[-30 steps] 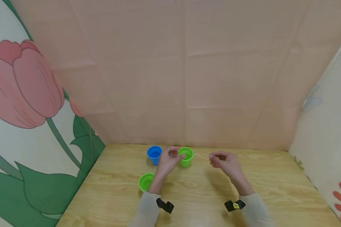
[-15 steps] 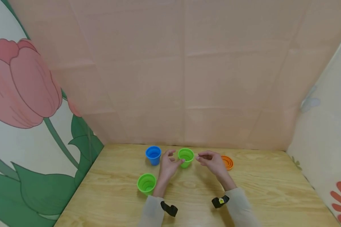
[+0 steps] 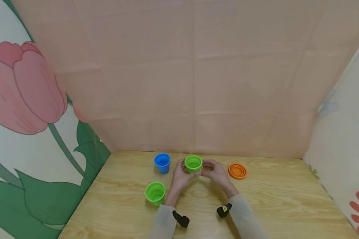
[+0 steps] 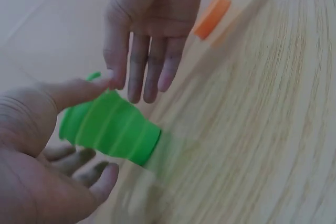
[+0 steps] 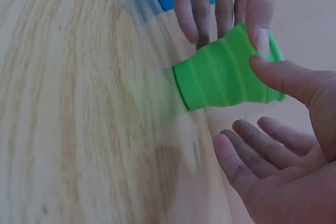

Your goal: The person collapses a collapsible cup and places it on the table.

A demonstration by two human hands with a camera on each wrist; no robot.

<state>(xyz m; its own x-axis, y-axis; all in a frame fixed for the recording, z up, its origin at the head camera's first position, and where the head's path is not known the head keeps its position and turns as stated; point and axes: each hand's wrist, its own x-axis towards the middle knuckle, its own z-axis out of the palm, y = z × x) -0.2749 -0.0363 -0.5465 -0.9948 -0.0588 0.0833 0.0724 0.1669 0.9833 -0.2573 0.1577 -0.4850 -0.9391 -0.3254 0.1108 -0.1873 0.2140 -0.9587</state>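
A green collapsible cup (image 3: 193,164) is upright between both hands at the back middle of the table. My left hand (image 3: 180,177) has its thumb on the cup's near side and curled fingers around its left side. My right hand (image 3: 216,174) comes in from the right, thumb tip at the cup near the left thumb. In the right wrist view, the right fingers (image 5: 257,156) lie loose, apart from the cup wall. A second green cup (image 3: 155,193) stands left of my left wrist, and a blue cup (image 3: 162,162) is behind it.
An orange collapsed cup (image 3: 237,171) lies flat right of my right hand. The wooden table (image 3: 287,199) ends at a pink cloth backdrop (image 3: 194,99). Flower-printed panels stand on the left and right.
My right hand has moved left to the green cup, uncovering the orange collapsed cup. The green cup between the hands has shifted slightly left, and my left hand has closed in around it.
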